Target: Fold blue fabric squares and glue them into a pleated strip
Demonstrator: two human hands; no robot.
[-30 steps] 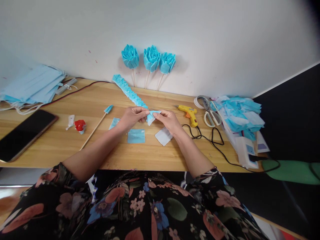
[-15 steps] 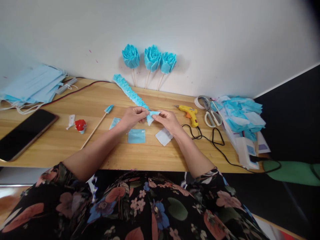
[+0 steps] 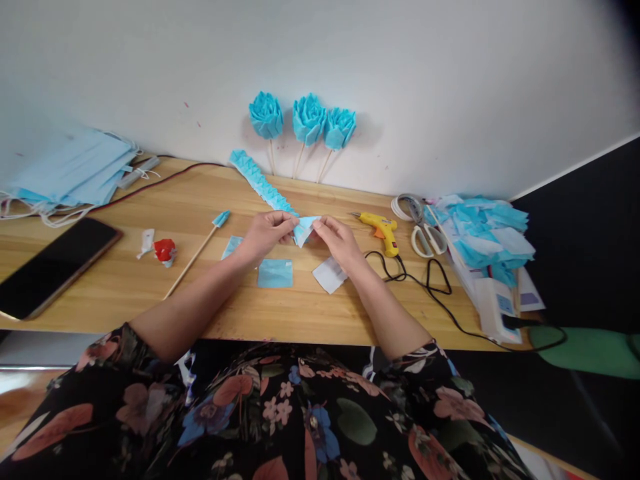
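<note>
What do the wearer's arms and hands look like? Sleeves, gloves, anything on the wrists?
Loose black fabric left sleeve and right sleeve, both floral-printed with dusty-pink blooms, ending around the elbows; forearms uncovered below. Left hand and right hand ungloved. No watch or bracelet visible; no cables or markings that I can make out.

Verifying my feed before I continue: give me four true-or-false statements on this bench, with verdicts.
1. The left hand and right hand both pinch one blue piece. True.
2. The glue gun lies left of the phone. False: the glue gun lies far right of the phone.
3. Three blue flowers stand on sticks. True.
4. The right hand holds the scissors. False: the scissors lie on the table.
</note>
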